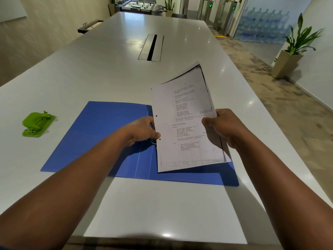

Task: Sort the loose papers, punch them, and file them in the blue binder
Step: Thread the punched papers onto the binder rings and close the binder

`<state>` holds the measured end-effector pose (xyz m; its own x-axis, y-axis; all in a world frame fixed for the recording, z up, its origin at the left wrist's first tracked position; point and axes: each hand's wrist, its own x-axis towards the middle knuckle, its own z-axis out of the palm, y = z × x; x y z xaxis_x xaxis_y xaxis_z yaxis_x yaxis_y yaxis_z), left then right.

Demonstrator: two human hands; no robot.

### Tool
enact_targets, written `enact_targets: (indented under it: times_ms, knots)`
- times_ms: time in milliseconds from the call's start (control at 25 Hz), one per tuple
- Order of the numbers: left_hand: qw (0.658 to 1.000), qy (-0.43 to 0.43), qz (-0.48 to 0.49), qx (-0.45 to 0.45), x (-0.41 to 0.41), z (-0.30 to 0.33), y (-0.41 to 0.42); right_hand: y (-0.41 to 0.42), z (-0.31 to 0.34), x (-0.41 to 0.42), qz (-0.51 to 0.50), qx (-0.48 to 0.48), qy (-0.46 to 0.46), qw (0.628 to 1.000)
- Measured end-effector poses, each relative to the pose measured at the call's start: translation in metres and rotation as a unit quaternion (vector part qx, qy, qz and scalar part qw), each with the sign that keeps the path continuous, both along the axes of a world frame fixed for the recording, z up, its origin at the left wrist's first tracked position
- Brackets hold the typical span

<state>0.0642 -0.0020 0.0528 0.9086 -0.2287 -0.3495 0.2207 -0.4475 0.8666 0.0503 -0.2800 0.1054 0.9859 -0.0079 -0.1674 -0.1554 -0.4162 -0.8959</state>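
White printed sheets — a thin stack of papers (187, 120) with two punched holes along the left edge — are held up off the table between both hands, tilted with the top leaning away and to the right. The right hand (227, 127) pinches the stack's right edge, thumb across the printed face and fingers curled behind. The left hand (142, 130) is closed on the left edge beside the holes, thumb in front near the lower hole, fingers tucked behind. Both forearms reach forward from the near edge, bare, converging on the sheets. Below them the blue binder (100, 134) lies open flat on the white table (90, 73), a metal ring (153, 141) showing just under the left hand. A green hole punch (38, 124) sits well apart to the left.
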Motion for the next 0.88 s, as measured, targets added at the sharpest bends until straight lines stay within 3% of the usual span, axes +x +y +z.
enact_targets:
  times_ms: [320, 520, 880]
  knots:
    - [1.000, -0.010, -0.003, -0.007, -0.002, -0.001, -0.001, 0.002, -0.005, -0.001, -0.004, 0.017, -0.003, 1.000]
    - [0.999, -0.001, -0.031, 0.006, -0.004, 0.002, 0.000, -0.003, -0.005, 0.002, -0.015, -0.021, -0.005, 1.000]
    - [0.999, 0.006, 0.027, 0.022, -0.005, 0.001, -0.004, -0.009, -0.015, 0.003, -0.016, -0.037, 0.000, 0.999]
